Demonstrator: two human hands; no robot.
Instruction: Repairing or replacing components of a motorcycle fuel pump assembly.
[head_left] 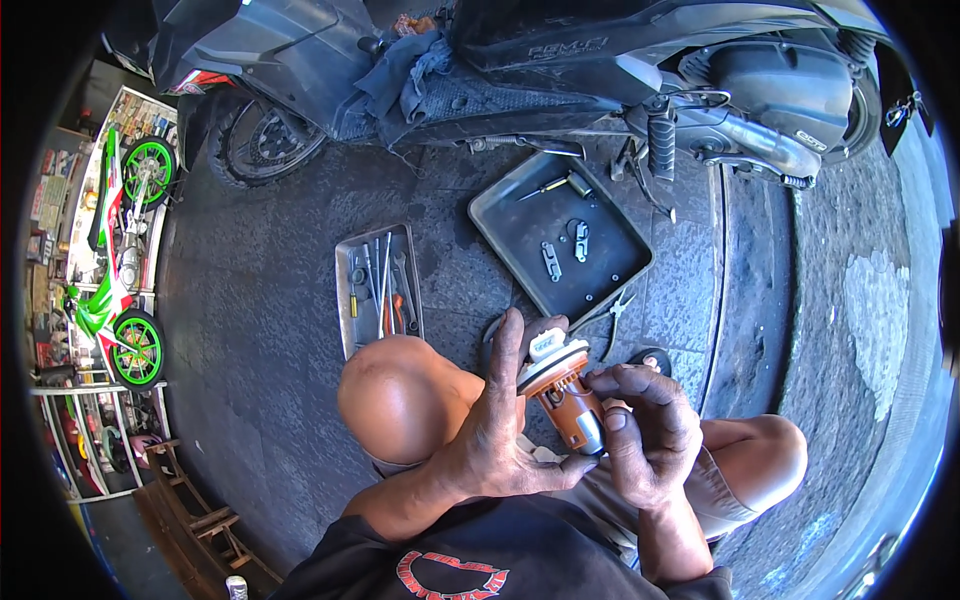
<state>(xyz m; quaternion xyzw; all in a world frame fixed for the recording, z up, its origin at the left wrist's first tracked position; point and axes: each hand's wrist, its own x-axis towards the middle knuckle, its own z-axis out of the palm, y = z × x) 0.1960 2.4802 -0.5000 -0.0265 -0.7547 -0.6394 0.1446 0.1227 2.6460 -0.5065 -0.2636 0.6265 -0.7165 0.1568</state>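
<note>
A fuel pump module (573, 412), with an orange-brown body, a white flange and a white connector, is tilted in front of my chest. My left hand (497, 420) grips it between the thumb at its lower end and the fingers behind the flange at its upper end. My right hand (648, 432) is closed at the pump's right side, its bent index finger and thumb against the body. Whatever lies between those right fingertips is too small to make out. A silvery part shows at the pump's lower end.
Ahead on the dark tiled floor, a black tray (520, 262) contains a screwdriver and small metal parts. A narrower tray (345, 300) to its left holds wrenches and orange-handled pliers. A scooter (560, 90) with a rag (410, 75) stands beyond. A green-wheeled motorbike (115, 265) is at left.
</note>
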